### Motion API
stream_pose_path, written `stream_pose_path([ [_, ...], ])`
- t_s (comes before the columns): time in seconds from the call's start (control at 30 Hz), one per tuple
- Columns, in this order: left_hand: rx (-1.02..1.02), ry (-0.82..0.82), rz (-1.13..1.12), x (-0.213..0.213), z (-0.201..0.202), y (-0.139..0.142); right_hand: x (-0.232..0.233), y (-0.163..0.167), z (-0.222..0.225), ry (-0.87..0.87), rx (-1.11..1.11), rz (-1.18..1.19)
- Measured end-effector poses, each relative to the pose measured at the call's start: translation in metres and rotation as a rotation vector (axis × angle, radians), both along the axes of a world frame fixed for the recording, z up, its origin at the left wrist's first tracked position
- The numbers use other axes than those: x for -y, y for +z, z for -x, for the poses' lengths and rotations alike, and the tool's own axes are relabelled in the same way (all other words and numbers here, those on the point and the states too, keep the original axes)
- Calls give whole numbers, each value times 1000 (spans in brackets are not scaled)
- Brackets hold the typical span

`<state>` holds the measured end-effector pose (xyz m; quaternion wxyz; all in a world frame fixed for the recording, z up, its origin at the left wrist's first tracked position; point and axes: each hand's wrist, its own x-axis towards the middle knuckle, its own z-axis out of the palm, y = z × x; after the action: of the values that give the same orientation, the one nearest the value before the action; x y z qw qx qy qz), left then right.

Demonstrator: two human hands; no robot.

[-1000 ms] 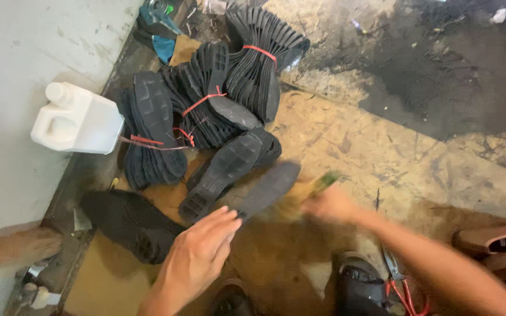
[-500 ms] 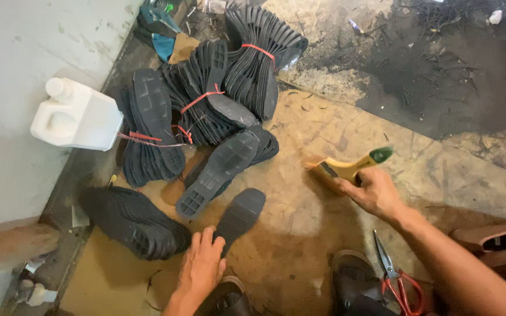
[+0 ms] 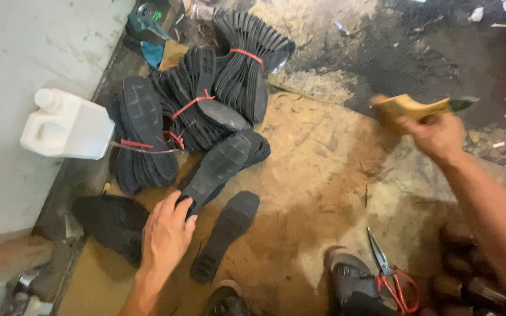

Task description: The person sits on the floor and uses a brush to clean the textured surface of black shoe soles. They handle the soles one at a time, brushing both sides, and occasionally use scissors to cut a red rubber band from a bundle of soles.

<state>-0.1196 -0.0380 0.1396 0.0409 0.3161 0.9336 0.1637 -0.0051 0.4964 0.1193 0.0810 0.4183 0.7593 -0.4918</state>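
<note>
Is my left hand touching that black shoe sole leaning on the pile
Touching. The head view shows the left hand with its fingertips wrapped over the lower end of the leaning black sole, no gap between them.
</note>
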Motion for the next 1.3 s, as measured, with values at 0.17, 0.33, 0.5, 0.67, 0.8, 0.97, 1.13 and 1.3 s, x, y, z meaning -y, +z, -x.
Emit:
stream_pose_path([
  [0.17,23,57,-152,-11,-11,-1,25,-27,-51,807,407,-158],
  [0.33,100,43,-347,-40,-39,-9,18,-19,-45,882,578,-172],
  [0.5,173,-102,-497,-88,-73,-35,-41,13,-2,239,48,-537],
  [0.67,301,-341,-445,-106,-109,-56,50,5,-2,339,295,-173],
  [0.8,302,-529,-123,-94,-126,-71,150,-12,-18,902,-453,-101],
  [0.97,143,-573,-17,-85,-132,-85,100,-47,3,848,-61,-445],
  [1.13,243,-577,-33,-88,-134,-90,77,-55,14,471,184,-504],
  [1.3,327,-620,-32,-90,-128,-94,107,-46,20,1071,-133,-392],
])
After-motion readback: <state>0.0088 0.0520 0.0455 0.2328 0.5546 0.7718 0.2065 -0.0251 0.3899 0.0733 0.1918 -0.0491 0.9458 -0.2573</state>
